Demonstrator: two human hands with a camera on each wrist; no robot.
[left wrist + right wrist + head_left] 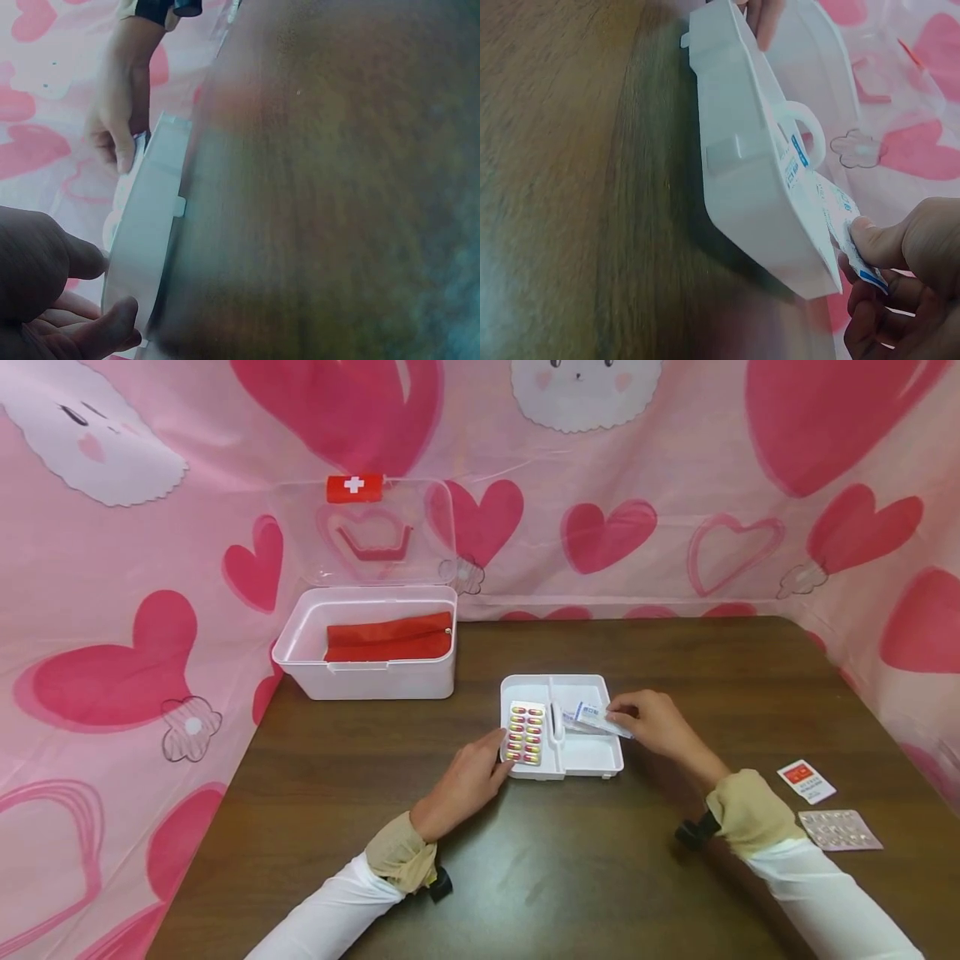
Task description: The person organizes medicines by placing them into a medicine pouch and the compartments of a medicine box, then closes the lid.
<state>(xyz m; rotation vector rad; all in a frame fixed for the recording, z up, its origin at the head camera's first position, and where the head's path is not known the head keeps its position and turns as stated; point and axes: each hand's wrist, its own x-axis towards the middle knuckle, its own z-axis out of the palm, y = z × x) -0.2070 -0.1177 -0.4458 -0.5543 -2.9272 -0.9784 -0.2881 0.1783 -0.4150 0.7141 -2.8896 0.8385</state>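
Note:
A white divided tray (581, 772) with a raised middle handle (558, 723) sits on the table. My left hand (470, 774) holds the tray's left front corner; in the left wrist view its fingers (112, 326) lie against the tray wall. A blister pack of red-and-yellow capsules (525, 733) lies in the left compartment. Over the tray's right edge, my right hand (654, 722) pinches a white-and-blue paper packet (847, 225) between thumb and fingers. Beneath it, another similar packet (791, 159) lies in the tray beside the handle.
A white box (367, 681) with its clear lid (300, 527) raised stands at the back left, a red pouch (386, 639) inside. On the right lie a red-and-white packet (807, 782) and a silver blister pack (840, 830). A pink heart-patterned cloth (615, 539) hangs behind the table.

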